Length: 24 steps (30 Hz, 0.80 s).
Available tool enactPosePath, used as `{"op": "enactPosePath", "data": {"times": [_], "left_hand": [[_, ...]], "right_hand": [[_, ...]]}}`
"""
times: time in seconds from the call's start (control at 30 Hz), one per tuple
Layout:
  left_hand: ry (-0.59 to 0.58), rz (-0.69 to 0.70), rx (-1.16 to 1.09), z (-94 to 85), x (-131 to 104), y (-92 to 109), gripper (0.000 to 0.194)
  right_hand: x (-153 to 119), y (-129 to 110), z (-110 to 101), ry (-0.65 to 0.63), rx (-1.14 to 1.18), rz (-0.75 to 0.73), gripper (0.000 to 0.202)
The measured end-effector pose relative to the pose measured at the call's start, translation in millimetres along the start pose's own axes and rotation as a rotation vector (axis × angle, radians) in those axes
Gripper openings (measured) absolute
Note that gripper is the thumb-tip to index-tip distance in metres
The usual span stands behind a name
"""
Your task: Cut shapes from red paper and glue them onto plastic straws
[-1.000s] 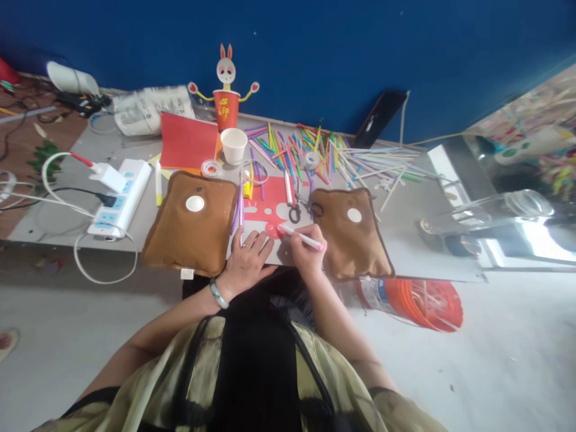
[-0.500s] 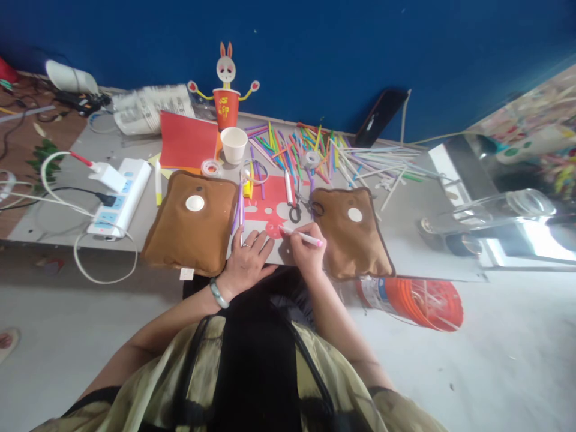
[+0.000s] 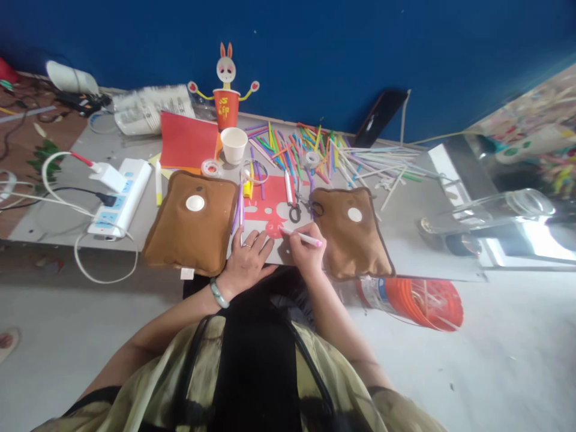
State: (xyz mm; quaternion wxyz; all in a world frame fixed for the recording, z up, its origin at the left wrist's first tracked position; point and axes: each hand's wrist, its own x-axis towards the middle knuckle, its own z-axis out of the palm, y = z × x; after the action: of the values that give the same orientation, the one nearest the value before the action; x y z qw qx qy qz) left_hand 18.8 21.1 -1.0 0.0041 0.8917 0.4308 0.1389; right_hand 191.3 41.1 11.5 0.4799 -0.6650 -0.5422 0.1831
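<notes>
A white marker pen with a pink end (image 3: 310,240) is pinched in my right hand (image 3: 308,255), its tip at a small red paper cutout (image 3: 273,230). The cutout lies near the table's front edge. My left hand (image 3: 250,257) rests flat on the table just below the cutout, fingers spread; whether its fingertips touch the cutout I cannot tell. Behind the cutout lies a red paper sheet (image 3: 274,187) with holes cut in it. On the sheet lie black-handled scissors (image 3: 294,213) and a second white marker (image 3: 288,186).
Brown cushion-like warmers lie on the left (image 3: 191,231) and right (image 3: 353,240). A white paper cup (image 3: 234,144) stands before a red cup with a rabbit figure (image 3: 226,105). Coloured sticks (image 3: 292,150) spread behind. A power strip (image 3: 119,198) sits left; an orange bucket (image 3: 418,303) is below.
</notes>
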Motion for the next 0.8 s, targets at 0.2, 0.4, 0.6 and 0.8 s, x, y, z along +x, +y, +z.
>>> {"op": "enactPosePath", "data": {"times": [0.2,0.4,0.6,0.8], "left_hand": [[0.013,-0.001,0.001,0.5,-0.1,-0.3,0.055],[0.005,-0.001,-0.003,0.0,0.3,-0.2,0.055],[0.008,-0.004,-0.006,0.1,-0.2,-0.1,0.055],[0.012,0.002,-0.003,0.2,0.0,-0.4,0.055]], "right_hand": [[-0.6,-0.1,-0.9,0.004,-0.022,0.008,0.014],[-1.1,0.6,-0.7,0.009,-0.021,-0.007,0.013],[-0.7,1.1,-0.8,0.01,-0.03,-0.006,0.013],[-0.9,1.7,-1.9,0.034,-0.012,-0.021,0.012]]}}
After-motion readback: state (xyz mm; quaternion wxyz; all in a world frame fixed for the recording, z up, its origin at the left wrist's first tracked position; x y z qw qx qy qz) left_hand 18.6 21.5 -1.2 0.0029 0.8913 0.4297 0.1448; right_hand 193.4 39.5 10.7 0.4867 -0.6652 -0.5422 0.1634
